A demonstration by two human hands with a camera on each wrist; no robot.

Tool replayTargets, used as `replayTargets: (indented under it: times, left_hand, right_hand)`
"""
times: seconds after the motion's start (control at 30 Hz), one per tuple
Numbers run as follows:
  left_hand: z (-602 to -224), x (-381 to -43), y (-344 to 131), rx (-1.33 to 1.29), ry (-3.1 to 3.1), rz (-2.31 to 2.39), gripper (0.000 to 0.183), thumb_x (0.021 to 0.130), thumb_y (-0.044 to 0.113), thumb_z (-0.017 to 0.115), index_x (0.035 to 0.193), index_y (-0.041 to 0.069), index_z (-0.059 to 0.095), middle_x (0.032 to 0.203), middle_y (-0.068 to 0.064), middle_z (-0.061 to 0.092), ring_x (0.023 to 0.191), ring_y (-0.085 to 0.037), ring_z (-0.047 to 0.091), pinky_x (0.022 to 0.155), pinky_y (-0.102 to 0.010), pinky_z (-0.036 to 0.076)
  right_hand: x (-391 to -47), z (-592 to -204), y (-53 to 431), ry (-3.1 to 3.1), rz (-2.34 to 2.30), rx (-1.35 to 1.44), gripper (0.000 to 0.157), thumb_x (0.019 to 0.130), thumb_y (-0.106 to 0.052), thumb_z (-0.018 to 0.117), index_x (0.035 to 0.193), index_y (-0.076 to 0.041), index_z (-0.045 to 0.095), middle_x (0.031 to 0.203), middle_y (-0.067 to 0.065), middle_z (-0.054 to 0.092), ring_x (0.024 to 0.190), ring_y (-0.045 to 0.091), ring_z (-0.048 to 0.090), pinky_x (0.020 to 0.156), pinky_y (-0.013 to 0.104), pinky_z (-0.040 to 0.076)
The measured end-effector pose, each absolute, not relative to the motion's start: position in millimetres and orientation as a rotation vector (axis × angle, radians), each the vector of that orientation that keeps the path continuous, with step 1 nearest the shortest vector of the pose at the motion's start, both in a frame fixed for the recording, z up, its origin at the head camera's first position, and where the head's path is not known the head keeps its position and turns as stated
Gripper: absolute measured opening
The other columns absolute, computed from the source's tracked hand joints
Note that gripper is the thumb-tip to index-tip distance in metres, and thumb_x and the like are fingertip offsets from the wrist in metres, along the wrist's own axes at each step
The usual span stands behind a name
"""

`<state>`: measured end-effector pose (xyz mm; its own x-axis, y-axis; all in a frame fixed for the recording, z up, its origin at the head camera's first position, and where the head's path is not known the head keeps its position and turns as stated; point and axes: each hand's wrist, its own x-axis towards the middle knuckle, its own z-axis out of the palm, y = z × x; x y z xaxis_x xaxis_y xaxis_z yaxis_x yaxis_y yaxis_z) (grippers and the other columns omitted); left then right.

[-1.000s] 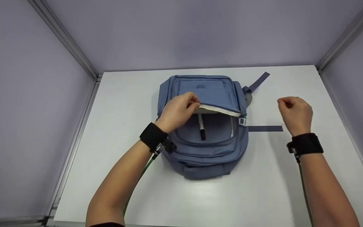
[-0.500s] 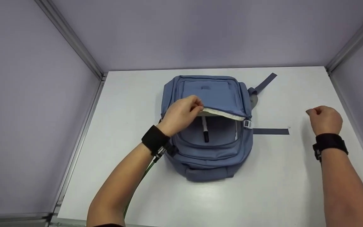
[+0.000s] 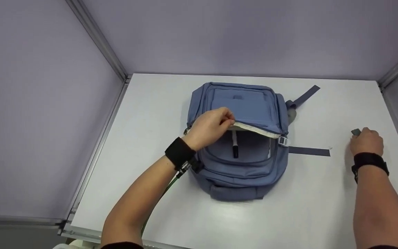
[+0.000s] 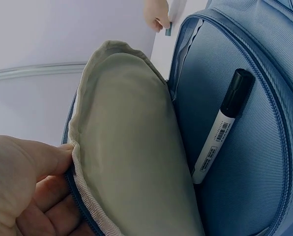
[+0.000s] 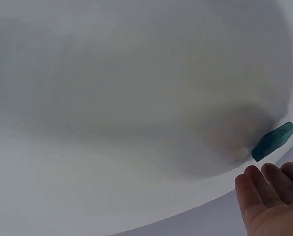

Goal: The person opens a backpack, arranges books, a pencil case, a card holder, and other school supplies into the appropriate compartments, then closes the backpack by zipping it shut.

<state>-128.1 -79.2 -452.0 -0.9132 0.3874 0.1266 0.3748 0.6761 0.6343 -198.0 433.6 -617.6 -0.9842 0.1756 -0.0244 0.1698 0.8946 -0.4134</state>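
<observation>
A blue backpack [image 3: 240, 186] lies on the white table with its front pocket unzipped. My left hand [image 3: 209, 128] pinches the edge of the pocket flap [image 4: 131, 132] between thumb and fingers and keeps it raised, showing the beige lining. Inside the pocket lies a white marker [image 4: 215, 140] with a black cap. At the table's right side, my right hand [image 3: 367, 142] is beside a small teal block [image 5: 273, 141]. In the right wrist view the thumb is right at one end of the block, while the fingers [image 5: 257, 191] stand apart from it.
Two dark straps, one angled at the back [image 3: 306, 96] and one straight [image 3: 309, 151], stretch from the backpack toward the right. Pale walls [image 3: 247, 38] enclose the white table [image 3: 143, 114] at the back and sides.
My right hand has moved right and lowered to the table beside the teal block. The left hand keeps hold of the flap. The head view has shifted, so the backpack appears farther right.
</observation>
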Motion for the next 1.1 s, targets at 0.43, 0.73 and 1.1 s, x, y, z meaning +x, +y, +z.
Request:
replayTargets:
  times: [0.43,0.73,1.1]
  left_hand:
    - [-452.7,-125.6,-75.9,0.674,2.853,1.068,0.016,0.105,0.024,0.06,0.111,0.012,0.069,0.097,0.003,0.07,0.079,-0.008,0.062,0.069,-0.026,0.049]
    - [-450.4,-132.2,-79.9,0.66,2.872,1.063,0.016,0.105,0.024,0.06,0.112,0.012,0.069,0.099,0.002,0.071,0.082,-0.009,0.064,0.072,-0.027,0.051]
    - [-450.2,-141.1,-82.9,0.659,2.866,1.085,0.018,0.106,0.022,0.058,0.114,0.009,0.068,0.101,-0.001,0.072,0.078,-0.011,0.062,0.068,-0.027,0.048]
  right_hand:
    - [-186.8,-614.1,435.0,-3.071,0.634,-0.437,0.034,0.098,-0.002,0.045,0.103,0.03,0.057,0.094,0.045,0.05,0.092,0.06,0.05,0.076,0.062,0.045]
    - [-191.0,-627.0,415.6,-2.959,0.763,-0.426,0.035,0.099,-0.003,0.049,0.119,0.026,0.056,0.112,0.045,0.05,0.108,0.06,0.047,0.093,0.066,0.041]
    - [-200.6,-586.8,358.4,-2.659,0.998,-0.204,0.036,0.104,-0.012,0.056,0.131,0.011,0.062,0.122,0.029,0.056,0.112,0.042,0.054,0.095,0.049,0.041]
